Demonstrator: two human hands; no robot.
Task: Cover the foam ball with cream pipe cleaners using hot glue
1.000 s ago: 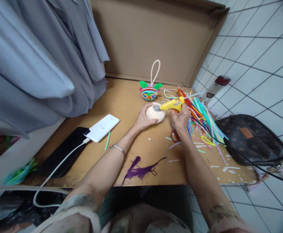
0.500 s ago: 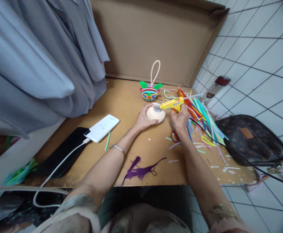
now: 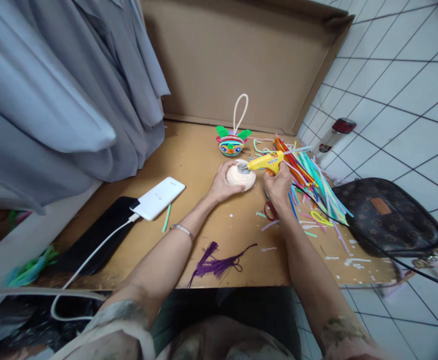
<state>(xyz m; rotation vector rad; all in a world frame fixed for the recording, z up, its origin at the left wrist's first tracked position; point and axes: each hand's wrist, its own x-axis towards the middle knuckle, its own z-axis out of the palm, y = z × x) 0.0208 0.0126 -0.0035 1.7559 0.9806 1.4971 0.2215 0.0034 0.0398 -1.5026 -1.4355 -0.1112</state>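
My left hand [image 3: 224,182] is wrapped round the left side of a cream-coloured, cord-wound ball [image 3: 240,181]. An opening with a greyish inside shows at the top of the ball. In my right hand [image 3: 279,184] is a yellow hot glue gun [image 3: 266,162], held by its handle with a glue stick poking out of the back. Its nozzle points left, at the opening; whether it touches is too small to tell. Just behind the ball stands a colourful animal-face ornament [image 3: 231,145] with green ears and a white loop. Red-handled scissors [image 3: 270,210] lie beside my right wrist.
Many coloured pipe cleaners [image 3: 318,185] lie to the right, near a brown patterned bag [image 3: 389,215] and a bottle [image 3: 333,135]. A black cord crosses the bag. Purple tassels [image 3: 219,265] lie in front, a white power bank [image 3: 161,197] at left. Cardboard [image 3: 237,60] stands behind.
Almost nothing differs. Both hands, the ball and the glue gun stay in nearly the same place, with the nozzle still at the opening.
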